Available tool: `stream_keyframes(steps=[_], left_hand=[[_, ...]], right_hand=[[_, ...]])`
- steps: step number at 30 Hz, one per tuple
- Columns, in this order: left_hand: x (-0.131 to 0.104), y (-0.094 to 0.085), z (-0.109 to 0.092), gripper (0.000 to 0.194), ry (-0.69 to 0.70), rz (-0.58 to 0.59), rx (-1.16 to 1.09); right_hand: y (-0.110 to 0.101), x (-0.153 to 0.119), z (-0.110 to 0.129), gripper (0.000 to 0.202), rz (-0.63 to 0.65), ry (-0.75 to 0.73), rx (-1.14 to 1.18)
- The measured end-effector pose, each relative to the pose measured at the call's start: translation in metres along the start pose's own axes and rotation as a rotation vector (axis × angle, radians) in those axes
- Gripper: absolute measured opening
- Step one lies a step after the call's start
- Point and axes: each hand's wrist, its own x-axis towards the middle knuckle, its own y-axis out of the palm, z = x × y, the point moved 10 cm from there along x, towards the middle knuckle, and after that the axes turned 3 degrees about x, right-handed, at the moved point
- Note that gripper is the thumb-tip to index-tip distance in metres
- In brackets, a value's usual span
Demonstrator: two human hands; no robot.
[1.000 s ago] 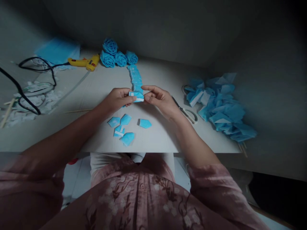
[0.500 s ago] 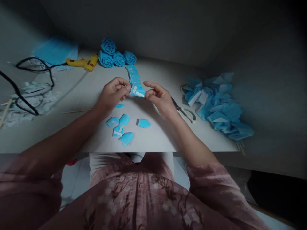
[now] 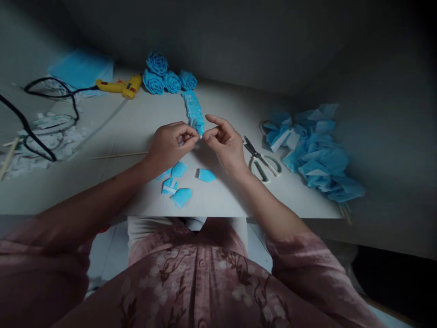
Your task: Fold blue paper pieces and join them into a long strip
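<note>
My left hand [image 3: 174,143] is closed in a pinch over a small blue paper piece [image 3: 200,135], most of which its fingers hide. My right hand [image 3: 225,143] meets it from the other side, thumb and a bent finger pinched at the piece's edge, index finger raised. Just beyond the fingertips a pleated blue strip [image 3: 193,108] lies on the table. Nearer to me are loose blue pointed pieces [image 3: 181,197], one with white strips [image 3: 169,186] on it. Scissors [image 3: 259,159] with white handles lie partly opened beside my right wrist.
Several blue paper roses [image 3: 171,82] stand at the back, with a yellow glue gun [image 3: 124,86] and its black cord to their left. White scraps [image 3: 64,141] are at far left, blue sheets [image 3: 80,68] behind. A thin stick [image 3: 119,155] lies by my left forearm; crumpled blue bundles [image 3: 317,155] lie right.
My left hand has moved right and slightly nearer, bringing its fingertips close to my right hand's. The blue piece with white strips, plainly visible between them before, is now mostly covered.
</note>
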Motion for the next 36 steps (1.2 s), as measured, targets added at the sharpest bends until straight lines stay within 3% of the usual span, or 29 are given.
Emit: stream_keyframes(steps=[19, 26, 36], left_hand=[[-0.003, 0.006, 0.013, 0.005, -0.12, 0.008, -0.058], [-0.004, 0.006, 0.008, 0.007, -0.102, 0.018, 0.0], [-0.004, 0.007, 0.008, 0.005, -0.104, 0.018, -0.069]], right_hand=[[0.008, -0.01, 0.013, 0.044, -0.043, -0.081, -0.115], [0.008, -0.012, 0.017, 0.043, -0.041, -0.116, -0.178], [0.007, -0.011, 0.014, 0.045, -0.029, -0.064, -0.127]])
